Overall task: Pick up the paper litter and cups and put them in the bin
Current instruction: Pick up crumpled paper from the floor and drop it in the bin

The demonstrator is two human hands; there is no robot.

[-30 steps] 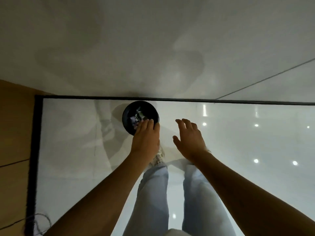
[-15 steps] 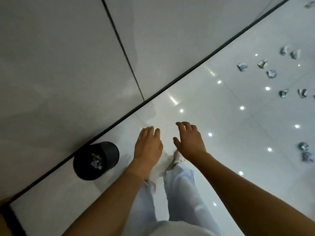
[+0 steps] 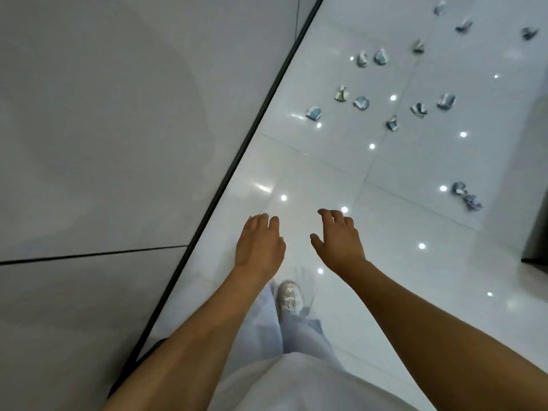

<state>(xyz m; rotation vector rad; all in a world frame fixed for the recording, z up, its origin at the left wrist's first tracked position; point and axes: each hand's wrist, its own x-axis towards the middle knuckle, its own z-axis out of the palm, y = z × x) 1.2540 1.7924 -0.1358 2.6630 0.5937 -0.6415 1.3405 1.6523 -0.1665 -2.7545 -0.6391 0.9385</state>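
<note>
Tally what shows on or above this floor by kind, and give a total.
Crumpled litter pieces: 14 (paper or cup, cannot tell which)
Hands: 2, the left hand and the right hand, both empty
Shoes: 1
Total: 17

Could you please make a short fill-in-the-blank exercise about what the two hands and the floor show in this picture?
1. The left hand and the right hand both hold ____.
2. The crumpled paper pieces lie scattered on the ____.
3. A black strip runs where the floor meets the ____.
4. One ____ shows below the hands.

Missing words: nothing; floor; wall; shoe
</note>
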